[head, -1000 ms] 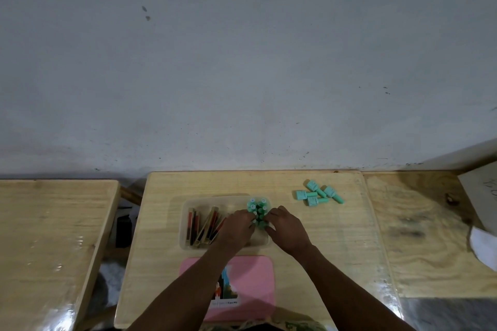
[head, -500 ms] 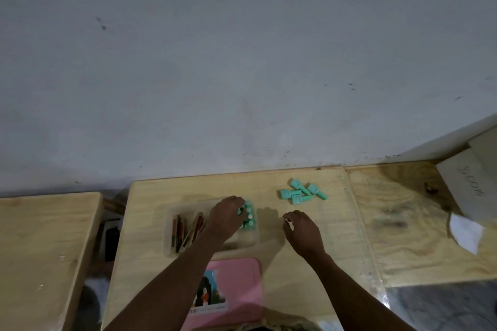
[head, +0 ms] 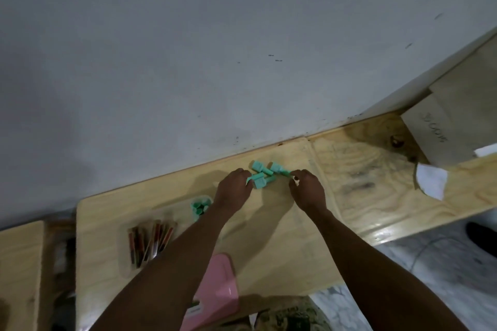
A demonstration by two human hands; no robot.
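Note:
Several small green plastic pieces lie in a loose pile near the far edge of the wooden table. My left hand has its curled fingers on the left side of the pile and touches one piece. My right hand reaches the pile's right end with curled fingertips at a green piece. A clear plastic tray sits at the left of the table. It holds more green pieces standing together and several dark red and tan sticks.
A pink lid or box lies at the near table edge under my left forearm. A second wooden table adjoins on the right, carrying a cardboard box and white paper. Another table stands at the left. A grey wall rises behind.
Both hands left the tray and moved up and right to the loose green pile. The camera view tilted and swung left.

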